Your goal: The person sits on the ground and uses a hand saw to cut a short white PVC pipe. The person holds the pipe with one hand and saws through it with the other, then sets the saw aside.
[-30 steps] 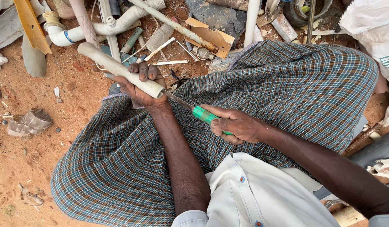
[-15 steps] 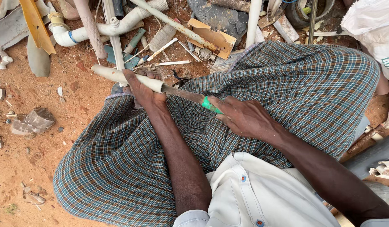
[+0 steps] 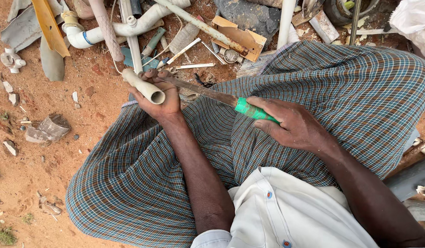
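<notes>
While the left hand (image 3: 158, 98) wraps its grip shut around a short length of pale plastic pipe (image 3: 142, 86), the open end of that pipe faces up toward the camera and the fingers curl over its far side, which seems to steady it over the lap. Across from it, the right hand (image 3: 292, 123) is closed on the green handle (image 3: 253, 110) of a long, rusty blade (image 3: 198, 90), thumb lying along the top. That blade runs from the handle leftward and its far end meets the pipe just where the left fingers hold it, so the tool looks braced against the pipe's wall; whether the edge has bitten into the plastic cannot be told. Both forearms rest over a checked wrap cloth (image 3: 341, 87) stretched across the knees, apparently serving as a support under the work, and a white shirt (image 3: 290, 216) shows below. Beyond the hands, on the red dirt ground (image 3: 47, 151), lies a heap of scrap: a white pipe elbow with a blue band (image 3: 84, 36), a yellow strip (image 3: 48, 20), thin pipe offcuts and a piece of brown card (image 3: 240, 36).
</notes>
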